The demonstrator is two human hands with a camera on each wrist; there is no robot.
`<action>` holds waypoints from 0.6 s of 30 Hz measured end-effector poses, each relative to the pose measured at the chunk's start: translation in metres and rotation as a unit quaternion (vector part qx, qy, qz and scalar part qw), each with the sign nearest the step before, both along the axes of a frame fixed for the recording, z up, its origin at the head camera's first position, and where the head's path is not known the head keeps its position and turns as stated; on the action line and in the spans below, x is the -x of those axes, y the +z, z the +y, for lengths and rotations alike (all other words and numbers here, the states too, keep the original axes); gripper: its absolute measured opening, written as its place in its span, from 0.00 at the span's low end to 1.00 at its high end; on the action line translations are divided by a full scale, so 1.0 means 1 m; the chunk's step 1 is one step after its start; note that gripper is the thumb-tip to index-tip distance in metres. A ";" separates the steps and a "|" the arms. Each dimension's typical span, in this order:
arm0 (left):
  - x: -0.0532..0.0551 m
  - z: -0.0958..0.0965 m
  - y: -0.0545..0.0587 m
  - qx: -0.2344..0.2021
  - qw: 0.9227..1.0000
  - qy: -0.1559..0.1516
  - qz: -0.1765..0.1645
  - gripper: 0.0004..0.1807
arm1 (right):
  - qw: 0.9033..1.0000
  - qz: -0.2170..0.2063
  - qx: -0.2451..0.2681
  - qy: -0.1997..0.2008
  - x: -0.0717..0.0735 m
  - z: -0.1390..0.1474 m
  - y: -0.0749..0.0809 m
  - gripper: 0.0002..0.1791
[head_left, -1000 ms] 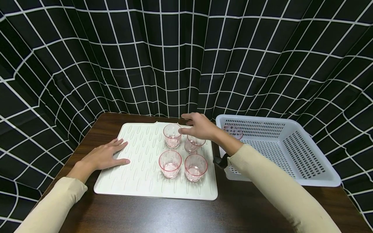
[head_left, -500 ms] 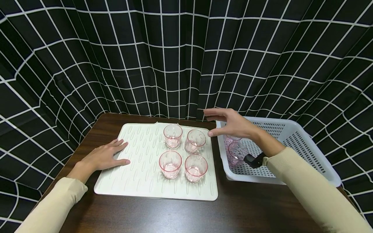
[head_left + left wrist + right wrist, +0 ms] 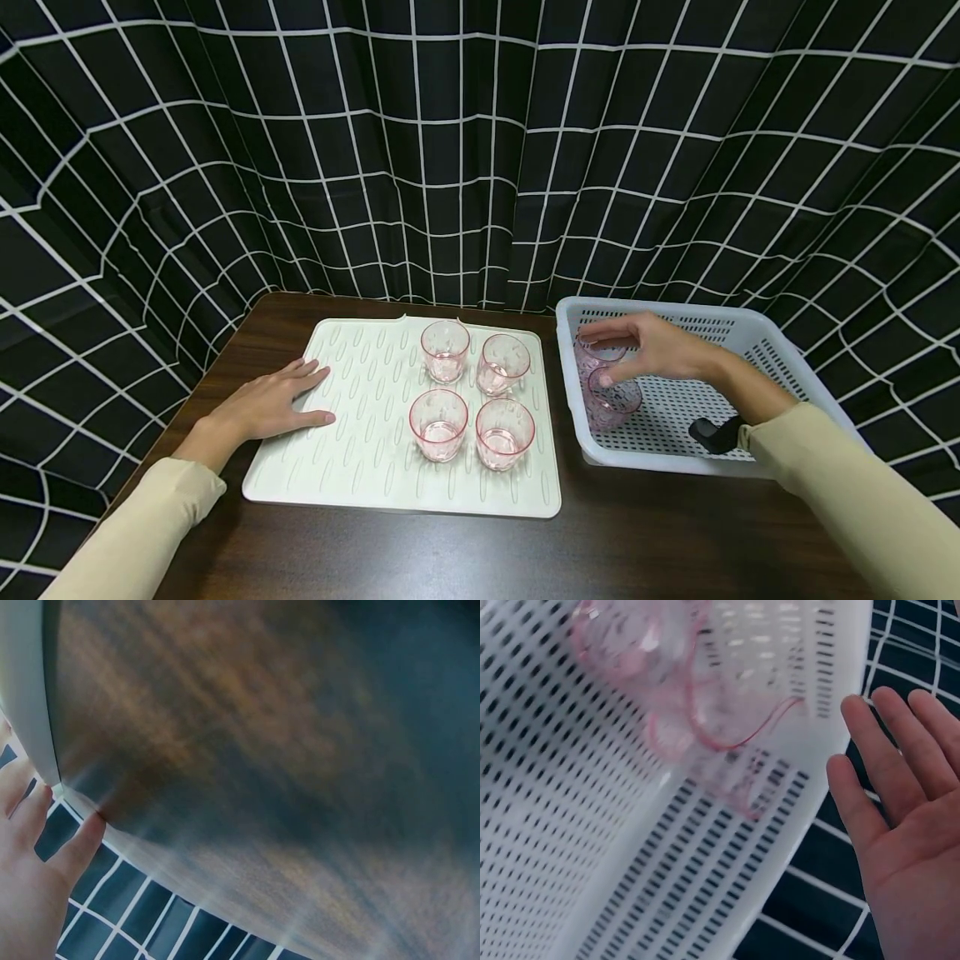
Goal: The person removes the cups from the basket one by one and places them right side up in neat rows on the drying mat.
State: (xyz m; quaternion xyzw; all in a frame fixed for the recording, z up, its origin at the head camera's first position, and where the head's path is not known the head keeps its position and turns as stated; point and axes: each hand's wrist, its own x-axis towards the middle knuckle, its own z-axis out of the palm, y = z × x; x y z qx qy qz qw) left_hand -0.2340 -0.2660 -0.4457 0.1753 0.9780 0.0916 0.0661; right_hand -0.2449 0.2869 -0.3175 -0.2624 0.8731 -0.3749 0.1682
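Observation:
My left hand (image 3: 268, 404) rests with fingers spread on the left edge of a white ribbed drying mat (image 3: 352, 467). In the left wrist view that hand (image 3: 37, 847) shows at the left edge. Several clear pink-rimmed glasses, including a front one (image 3: 438, 427) and a back one (image 3: 502, 367), stand upright on the mat's right half. My right hand (image 3: 660, 346) reaches over a pale plastic basket (image 3: 795, 408), fingers extended above pink glasses at its left end. Its thumb overlaps the rim of the nearer glass (image 3: 615, 400); the farther glass (image 3: 600, 350) is partly hidden under the fingers.
The mat and basket sit side by side on a dark wooden table (image 3: 420, 554). A black curtain with white grid lines (image 3: 450, 150) hangs close behind the table. The basket has raised, slotted walls. A dark strap (image 3: 716, 435) is on the right wrist.
My right hand has moved right, from over the back glasses on the mat, across the basket wall to above the glasses inside. The left hand and the glasses on the mat have stayed put.

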 end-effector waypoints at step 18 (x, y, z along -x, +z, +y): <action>-0.001 0.002 0.002 -0.001 1.000 0.001 0.000 0.54 | 0.997 -0.025 -0.068 0.013 -0.006 0.030 -0.016 0.43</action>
